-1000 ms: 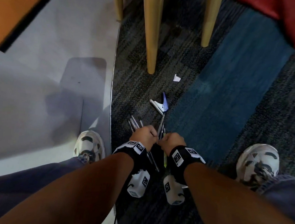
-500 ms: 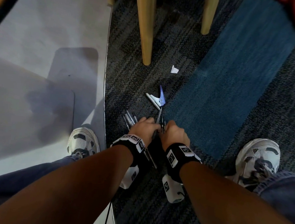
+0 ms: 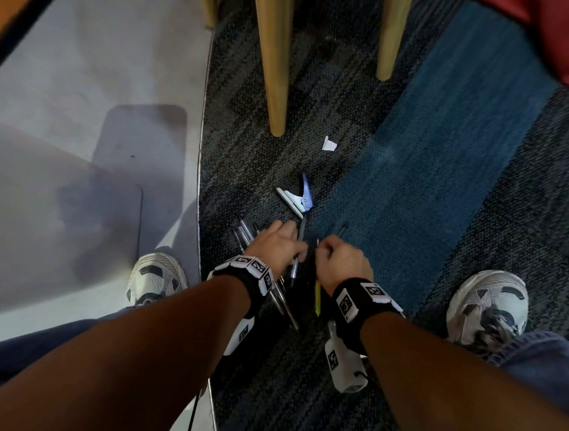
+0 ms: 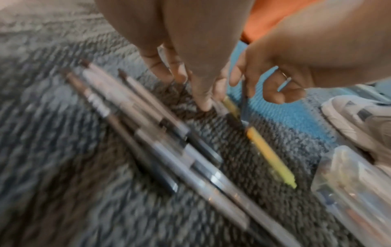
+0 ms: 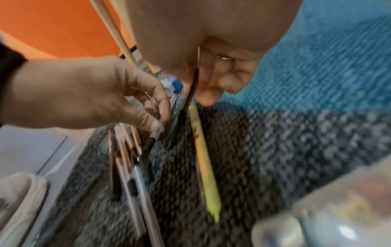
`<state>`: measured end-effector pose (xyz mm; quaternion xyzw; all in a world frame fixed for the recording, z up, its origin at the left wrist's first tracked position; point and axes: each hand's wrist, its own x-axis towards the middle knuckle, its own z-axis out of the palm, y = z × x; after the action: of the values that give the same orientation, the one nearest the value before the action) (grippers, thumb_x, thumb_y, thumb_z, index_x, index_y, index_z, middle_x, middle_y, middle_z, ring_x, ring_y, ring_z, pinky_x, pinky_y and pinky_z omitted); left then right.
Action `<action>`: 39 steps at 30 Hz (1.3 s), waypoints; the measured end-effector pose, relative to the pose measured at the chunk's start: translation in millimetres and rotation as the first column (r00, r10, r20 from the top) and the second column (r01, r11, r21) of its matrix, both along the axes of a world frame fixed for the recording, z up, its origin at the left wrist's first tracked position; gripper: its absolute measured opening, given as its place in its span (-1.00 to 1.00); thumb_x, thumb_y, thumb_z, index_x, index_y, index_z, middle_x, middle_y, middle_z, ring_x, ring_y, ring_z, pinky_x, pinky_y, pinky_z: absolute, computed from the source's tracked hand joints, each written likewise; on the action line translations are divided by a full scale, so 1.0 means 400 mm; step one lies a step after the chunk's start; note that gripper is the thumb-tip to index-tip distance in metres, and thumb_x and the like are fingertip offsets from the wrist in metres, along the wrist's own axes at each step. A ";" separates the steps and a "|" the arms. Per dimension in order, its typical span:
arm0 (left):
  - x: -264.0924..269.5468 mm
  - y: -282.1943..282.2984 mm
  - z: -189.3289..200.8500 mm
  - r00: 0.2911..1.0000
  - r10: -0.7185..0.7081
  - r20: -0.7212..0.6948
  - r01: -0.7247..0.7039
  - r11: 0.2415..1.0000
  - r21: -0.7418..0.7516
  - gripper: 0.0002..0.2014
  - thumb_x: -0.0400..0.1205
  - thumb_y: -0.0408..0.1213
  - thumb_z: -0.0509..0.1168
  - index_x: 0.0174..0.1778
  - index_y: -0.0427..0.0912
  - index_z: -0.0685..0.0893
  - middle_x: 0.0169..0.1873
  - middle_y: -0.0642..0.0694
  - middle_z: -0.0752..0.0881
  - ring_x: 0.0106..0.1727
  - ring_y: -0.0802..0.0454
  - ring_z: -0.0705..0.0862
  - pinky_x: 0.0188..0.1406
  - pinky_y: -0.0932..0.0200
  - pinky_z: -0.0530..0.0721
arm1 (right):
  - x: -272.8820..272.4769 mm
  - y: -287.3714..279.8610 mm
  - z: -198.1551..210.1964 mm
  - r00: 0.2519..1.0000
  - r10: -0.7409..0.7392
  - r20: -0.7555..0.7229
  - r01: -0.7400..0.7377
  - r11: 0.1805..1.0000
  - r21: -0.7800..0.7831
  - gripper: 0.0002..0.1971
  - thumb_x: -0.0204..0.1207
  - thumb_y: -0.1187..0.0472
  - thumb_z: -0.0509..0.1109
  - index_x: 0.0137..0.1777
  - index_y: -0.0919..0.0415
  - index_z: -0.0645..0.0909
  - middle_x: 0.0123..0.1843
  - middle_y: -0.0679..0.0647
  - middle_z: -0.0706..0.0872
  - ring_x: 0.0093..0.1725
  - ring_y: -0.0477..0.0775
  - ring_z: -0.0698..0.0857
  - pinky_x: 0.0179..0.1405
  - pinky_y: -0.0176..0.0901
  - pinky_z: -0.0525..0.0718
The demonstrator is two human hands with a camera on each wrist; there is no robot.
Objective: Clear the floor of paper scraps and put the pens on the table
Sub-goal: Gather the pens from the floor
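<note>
Several pens (image 3: 245, 234) lie bunched on the dark carpet beneath my left hand (image 3: 299, 251), clearer in the left wrist view as a grey and black pen bundle (image 4: 158, 133). My left thumb and fingers pinch a clear pen with a black cap (image 5: 155, 132). Just to the right, my right hand (image 3: 321, 249) has its fingers curled round a thin dark pen (image 5: 190, 95). A yellow pen (image 3: 318, 297) lies on the carpet between my wrists. Further off, near a chair leg, is a small white paper scrap (image 3: 329, 143).
A blue and white metal clip tool (image 3: 298, 196) lies just beyond the pens. Wooden chair legs (image 3: 273, 52) stand ahead, a grey floor mat (image 3: 96, 113) is on the left, and my shoes (image 3: 488, 302) flank the spot. Blue carpet (image 3: 419, 158) runs to the right.
My hands have drawn slightly apart over the pens, and the right hand now holds the thin dark pen tilted up off the carpet. The view has shifted a little.
</note>
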<state>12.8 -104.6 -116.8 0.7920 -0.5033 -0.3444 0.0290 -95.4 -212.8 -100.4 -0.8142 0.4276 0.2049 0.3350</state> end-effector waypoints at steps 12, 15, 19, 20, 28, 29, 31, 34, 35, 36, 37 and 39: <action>0.036 -0.102 0.227 0.996 0.064 -0.067 -0.078 0.971 -0.226 -0.86 0.69 -0.32 0.24 0.14 -0.12 0.60 0.06 -0.09 0.69 0.11 -0.08 0.50 0.07 0.09 0.47 | 0.021 -0.121 0.155 0.977 -0.030 0.211 0.029 1.000 0.008 -0.75 0.41 0.34 0.38 -0.15 -0.10 0.60 -0.19 0.05 0.76 -0.10 0.17 0.72 -0.11 -0.15 0.65; 0.067 -0.123 0.345 0.986 0.162 -0.043 -0.168 0.940 -0.297 -0.84 0.73 -0.31 0.17 0.21 -0.14 0.53 0.11 -0.15 0.67 0.13 -0.14 0.56 -0.06 0.14 0.40 | 0.060 -0.167 0.243 0.949 -0.021 0.314 0.017 1.000 0.015 -0.80 0.40 0.28 0.49 -0.12 -0.06 0.62 -0.18 0.02 0.76 -0.09 0.16 0.74 -0.01 -0.11 0.67; 0.099 -0.137 0.509 0.955 0.290 -0.061 -0.287 0.855 -0.432 -0.84 0.72 -0.28 0.18 0.21 -0.14 0.53 0.06 -0.15 0.70 0.07 -0.14 0.65 -0.10 0.15 0.47 | 0.112 -0.206 0.383 0.889 -0.040 0.457 0.053 0.999 -0.014 -0.78 0.35 0.13 0.61 -0.25 -0.16 0.60 -0.31 -0.05 0.72 -0.19 0.03 0.71 -0.04 -0.14 0.66; 0.108 -0.138 0.545 0.943 0.324 -0.077 -0.321 0.822 -0.470 -0.83 0.72 -0.27 0.19 0.21 -0.11 0.54 0.07 -0.13 0.70 0.09 -0.12 0.66 -0.04 0.13 0.53 | 0.122 -0.213 0.417 0.872 -0.035 0.489 0.053 0.998 -0.022 -0.79 0.35 0.08 0.60 -0.27 -0.20 0.61 -0.34 -0.05 0.71 -0.24 0.02 0.71 -0.07 -0.14 0.67; 0.173 -0.152 0.800 0.872 0.423 -0.245 -0.460 0.540 -0.705 -0.82 0.69 -0.27 0.21 0.16 0.08 0.54 -0.12 0.14 0.59 0.04 -0.06 0.69 0.04 -0.16 0.72 | 0.168 -0.249 0.669 0.766 0.061 0.640 0.017 0.993 -0.115 -0.86 0.45 0.03 0.53 0.00 -0.10 0.78 -0.39 -0.22 0.68 -0.30 -0.27 0.62 -0.19 -0.42 0.49; 0.178 -0.154 0.830 0.878 0.415 -0.239 -0.444 0.521 -0.729 -0.83 0.69 -0.27 0.21 0.16 0.06 0.54 -0.14 0.15 0.59 0.01 -0.05 0.68 0.03 -0.18 0.71 | 0.173 -0.251 0.691 0.751 0.066 0.657 0.012 0.993 -0.114 -0.85 0.46 0.02 0.52 0.01 -0.09 0.78 -0.43 -0.22 0.67 -0.34 -0.29 0.61 -0.20 -0.40 0.51; 0.186 -0.157 0.891 0.884 0.418 -0.209 -0.414 0.495 -0.764 -0.85 0.70 -0.25 0.22 0.17 0.01 0.54 -0.15 0.10 0.62 -0.08 -0.01 0.67 0.01 -0.14 0.70 | 0.185 -0.254 0.735 0.715 0.067 0.696 0.007 0.995 -0.102 -0.87 0.48 0.02 0.50 0.01 -0.10 0.77 -0.51 -0.22 0.66 -0.42 -0.29 0.63 -0.27 -0.38 0.54; 0.195 -0.162 0.985 0.893 0.420 -0.159 -0.352 0.434 -0.829 -0.91 0.68 -0.21 0.27 0.09 -0.02 0.59 -0.11 0.07 0.66 -0.14 0.09 0.66 -0.03 0.02 0.69 | 0.200 -0.260 0.815 0.657 0.135 0.742 -0.004 0.984 -0.176 -0.93 0.51 0.01 0.46 -0.03 -0.18 0.72 -0.54 -0.31 0.64 -0.46 -0.36 0.61 -0.27 -0.48 0.51; 0.196 -0.165 1.015 0.897 0.427 -0.115 -0.308 0.417 -0.855 -0.94 0.67 -0.19 0.29 0.03 -0.01 0.61 -0.14 0.06 0.63 -0.17 0.16 0.63 -0.09 0.13 0.65 | 0.204 -0.261 0.845 0.632 0.160 0.758 -0.001 0.979 -0.206 -0.93 0.53 0.03 0.45 -0.04 -0.16 0.73 -0.55 -0.36 0.63 -0.44 -0.43 0.61 -0.31 -0.60 0.45; 0.197 -0.167 1.046 0.896 0.437 -0.079 -0.271 0.395 -0.878 -0.97 0.66 -0.18 0.30 -0.03 0.00 0.62 -0.23 0.07 0.60 -0.25 0.22 0.58 -0.20 0.23 0.57 | 0.208 -0.264 0.871 0.608 0.172 0.775 0.012 0.974 -0.225 -0.94 0.53 0.06 0.45 -0.05 -0.12 0.74 -0.55 -0.38 0.63 -0.40 -0.51 0.60 -0.34 -0.65 0.43; 0.197 -0.171 1.077 0.892 0.445 -0.080 -0.262 0.365 -0.894 -0.99 0.65 -0.19 0.32 -0.07 0.02 0.63 -0.36 0.10 0.57 -0.35 0.22 0.54 -0.31 0.31 0.48 | 0.214 -0.268 0.895 0.588 0.171 0.790 0.036 0.971 -0.237 -0.94 0.53 0.07 0.46 -0.05 -0.08 0.76 -0.53 -0.36 0.63 -0.36 -0.55 0.59 -0.34 -0.67 0.42; 0.196 -0.184 1.134 0.887 0.414 -0.206 -0.347 0.300 -0.889 -0.94 0.66 -0.23 0.30 -0.09 0.00 0.66 -0.58 0.08 0.54 -0.53 0.21 0.49 -0.44 0.37 0.43 | 0.226 -0.273 0.936 0.555 0.145 0.819 0.090 0.969 -0.232 -0.93 0.52 0.06 0.47 -0.08 -0.04 0.77 -0.57 -0.29 0.60 -0.40 -0.48 0.57 -0.39 -0.63 0.43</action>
<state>91.0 -178.1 336.7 0.7518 -0.4062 0.0270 0.5188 -5.2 -321.9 274.0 -0.8557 0.2279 -0.2529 0.3896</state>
